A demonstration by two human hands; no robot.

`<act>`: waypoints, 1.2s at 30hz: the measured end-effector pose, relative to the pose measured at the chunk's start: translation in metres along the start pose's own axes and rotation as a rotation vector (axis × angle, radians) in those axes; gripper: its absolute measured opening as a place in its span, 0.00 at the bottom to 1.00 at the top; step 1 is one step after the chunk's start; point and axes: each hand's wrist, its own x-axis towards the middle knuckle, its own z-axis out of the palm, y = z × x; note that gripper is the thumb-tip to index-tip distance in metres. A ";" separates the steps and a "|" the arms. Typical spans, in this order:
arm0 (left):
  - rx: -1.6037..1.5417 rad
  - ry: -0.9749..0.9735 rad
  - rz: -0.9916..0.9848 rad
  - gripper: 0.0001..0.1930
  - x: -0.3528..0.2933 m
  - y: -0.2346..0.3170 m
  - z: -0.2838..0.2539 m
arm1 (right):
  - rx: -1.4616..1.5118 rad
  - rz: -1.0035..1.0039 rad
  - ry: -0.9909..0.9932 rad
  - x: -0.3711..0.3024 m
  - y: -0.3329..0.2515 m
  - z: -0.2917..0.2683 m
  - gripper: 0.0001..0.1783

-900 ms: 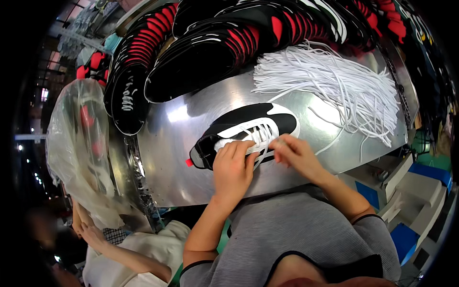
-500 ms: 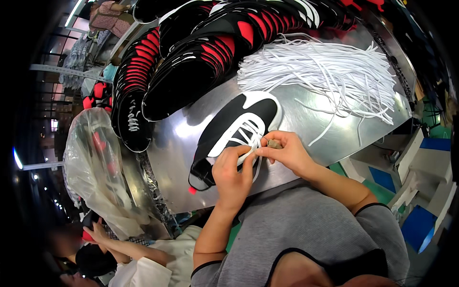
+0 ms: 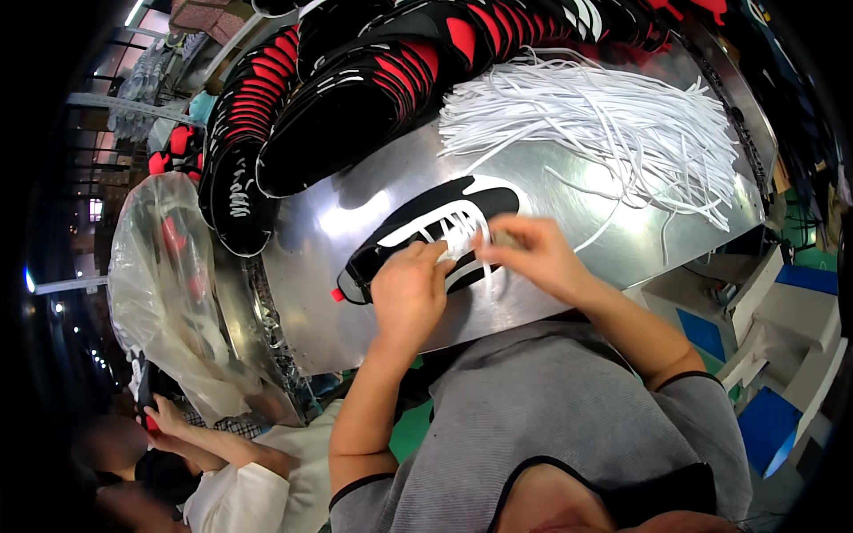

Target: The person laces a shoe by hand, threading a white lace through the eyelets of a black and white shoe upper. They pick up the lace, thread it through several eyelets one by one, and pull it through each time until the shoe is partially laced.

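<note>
Black-and-white shoe upper (image 3: 416, 213) just beneath both hands (image 3: 409, 293) (image 3: 539, 258)

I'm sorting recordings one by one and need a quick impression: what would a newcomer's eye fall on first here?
Probably the big heap of white laces at the far right of the metal table. Next, the nested rows of black-and-red shoe pieces along the far side. Nearer, a black-and-white shoe upper lies under the left hand and right hand.
</note>
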 end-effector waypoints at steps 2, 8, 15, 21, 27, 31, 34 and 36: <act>-0.157 -0.045 -0.090 0.09 0.000 -0.002 0.000 | -0.250 0.089 0.073 0.020 -0.002 -0.003 0.09; -0.391 -0.108 -0.060 0.17 0.004 -0.013 0.000 | -0.413 -0.186 0.142 0.040 0.010 0.001 0.09; -0.337 0.009 -0.153 0.14 0.006 -0.010 0.017 | -0.287 -0.216 0.175 0.047 0.015 0.001 0.10; -0.328 0.052 -0.146 0.11 0.010 -0.008 0.020 | -0.217 0.125 0.153 0.019 -0.013 -0.004 0.13; -0.307 0.056 -0.139 0.11 0.012 -0.008 0.020 | -0.440 0.015 0.074 -0.024 0.002 0.003 0.10; -0.328 0.055 -0.126 0.10 0.012 -0.006 0.021 | -0.543 0.025 0.082 -0.021 0.007 -0.001 0.09; -0.336 0.055 -0.090 0.10 0.012 -0.010 0.020 | -0.493 0.076 0.063 -0.018 0.008 0.000 0.09; -0.363 0.082 -0.078 0.11 0.011 -0.012 0.025 | -0.478 0.083 0.062 -0.020 0.009 -0.001 0.10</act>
